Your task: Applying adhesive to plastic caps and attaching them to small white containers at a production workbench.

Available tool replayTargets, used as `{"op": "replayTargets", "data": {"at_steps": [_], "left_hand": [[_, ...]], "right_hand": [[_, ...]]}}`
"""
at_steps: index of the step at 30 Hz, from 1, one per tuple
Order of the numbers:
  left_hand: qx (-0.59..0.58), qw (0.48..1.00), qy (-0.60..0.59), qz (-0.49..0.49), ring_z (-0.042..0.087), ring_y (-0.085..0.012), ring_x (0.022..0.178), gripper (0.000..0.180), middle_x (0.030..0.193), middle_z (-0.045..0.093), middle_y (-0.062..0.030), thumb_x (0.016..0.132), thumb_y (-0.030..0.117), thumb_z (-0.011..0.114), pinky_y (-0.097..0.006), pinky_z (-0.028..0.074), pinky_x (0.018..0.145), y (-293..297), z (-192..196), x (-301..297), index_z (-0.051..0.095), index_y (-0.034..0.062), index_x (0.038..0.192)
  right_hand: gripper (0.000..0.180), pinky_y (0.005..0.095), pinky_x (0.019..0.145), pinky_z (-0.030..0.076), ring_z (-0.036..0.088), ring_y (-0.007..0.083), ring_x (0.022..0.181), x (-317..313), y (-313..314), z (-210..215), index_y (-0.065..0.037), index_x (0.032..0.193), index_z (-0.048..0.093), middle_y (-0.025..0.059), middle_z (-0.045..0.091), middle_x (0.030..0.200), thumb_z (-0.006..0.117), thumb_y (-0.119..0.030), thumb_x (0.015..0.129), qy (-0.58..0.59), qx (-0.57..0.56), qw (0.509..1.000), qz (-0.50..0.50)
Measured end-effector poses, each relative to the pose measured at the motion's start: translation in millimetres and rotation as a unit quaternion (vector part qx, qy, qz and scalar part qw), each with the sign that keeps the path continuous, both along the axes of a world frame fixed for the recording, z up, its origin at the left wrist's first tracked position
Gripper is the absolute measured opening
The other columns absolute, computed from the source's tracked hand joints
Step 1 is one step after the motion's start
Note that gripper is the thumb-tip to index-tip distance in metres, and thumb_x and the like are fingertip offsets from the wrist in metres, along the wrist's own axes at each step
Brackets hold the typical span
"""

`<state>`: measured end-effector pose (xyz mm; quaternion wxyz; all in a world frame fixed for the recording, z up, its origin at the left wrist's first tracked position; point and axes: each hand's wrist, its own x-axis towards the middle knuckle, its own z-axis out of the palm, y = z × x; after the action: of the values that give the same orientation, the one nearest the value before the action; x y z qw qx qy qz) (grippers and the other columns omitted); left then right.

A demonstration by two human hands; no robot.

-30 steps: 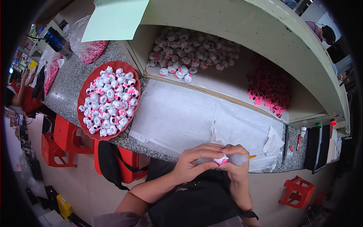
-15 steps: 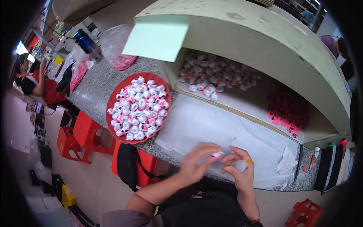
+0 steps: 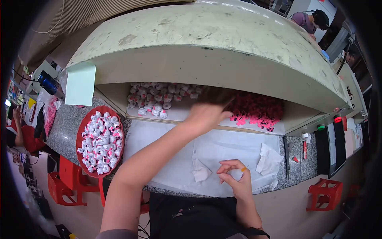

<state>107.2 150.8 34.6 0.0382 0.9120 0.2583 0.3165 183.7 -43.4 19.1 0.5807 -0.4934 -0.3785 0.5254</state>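
My left hand (image 3: pixel 207 115) reaches into the shelf opening, between a heap of small white-and-pink figure pieces (image 3: pixel 159 95) and a heap of small bright pink pieces (image 3: pixel 254 109). Its fingers are smeared by motion and lost in shadow. Over the white sheet (image 3: pixel 151 139), near the front edge, my right hand (image 3: pixel 236 179) is closed, thumb and forefinger brought together; anything between them is too small to make out. A yellow band (image 3: pixel 243 169) shows on one of its fingers. At the left stands a red scalloped bowl (image 3: pixel 80 149) full of white-and-pink pieces.
Crumpled white tissues (image 3: pixel 268 159) lie on the sheet. Right of it are a red marker (image 3: pixel 305 150) and a black tray (image 3: pixel 326 147). The cream shelf unit (image 3: pixel 159 59) overhangs the counter. Red stools (image 3: pixel 324 195) stand on the floor. A person (image 3: pixel 308 22) sits beyond, upper right.
My left hand has gone from beside my right hand, where it held a small white-and-pink piece, up into the shelf. My right hand stays near the counter's front. The view has swung right.
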Motion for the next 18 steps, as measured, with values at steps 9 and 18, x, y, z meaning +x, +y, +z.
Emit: {"op": "replayTargets", "data": {"at_steps": [9,18], "left_hand": [[-0.028,0.993,-0.053,0.099,0.04,-0.0261,0.105,0.037,0.112,0.045,-0.01,0.08,0.031,0.044,-0.038,0.033,0.085,45.6,6.0,50.8,0.047,0.0078,0.108],[-0.296,0.954,0.035,0.026,0.039,-0.026,0.107,0.039,0.115,0.043,-0.0104,0.08,0.032,0.043,-0.037,0.03,0.087,44.0,6.8,48.1,0.044,0.0084,0.111]], "right_hand": [[0.031,0.0298,0.079,0.042,0.05,0.0202,0.096,39.7,15.1,12.2,0.0,0.1,0.051,0.0132,0.049,0.106,0.055,0.004,0.069,-0.071,0.003,0.997,-0.018],[0.036,0.0273,0.082,0.036,0.05,0.0205,0.096,85.5,95.7,13.8,-0.003,0.104,0.05,0.0101,0.054,0.101,0.058,-0.007,0.069,-0.322,0.03,0.944,0.072]]}}
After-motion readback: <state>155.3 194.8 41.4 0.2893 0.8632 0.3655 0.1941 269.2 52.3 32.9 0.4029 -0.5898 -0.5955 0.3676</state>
